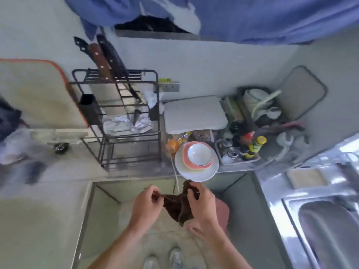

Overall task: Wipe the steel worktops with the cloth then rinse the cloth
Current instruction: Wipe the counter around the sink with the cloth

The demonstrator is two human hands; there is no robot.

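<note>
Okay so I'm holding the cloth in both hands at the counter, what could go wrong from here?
1. The stack of plates overhangs the counter edge just above the cloth; a swing of your right hand could knock it off.
2. Knives stand handle-up in the black rack; wiping near it could snag them.
3. The sink is off to your right, so a wet cloth may drip on the floor on the way.

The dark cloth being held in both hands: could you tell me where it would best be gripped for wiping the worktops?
Probably gather the hanging middle of the dark cloth from above into one palm. It droops in a loose fold between the left hand and right hand, pinched only at its top corners, so bunching it gives a firmer pad.
</note>
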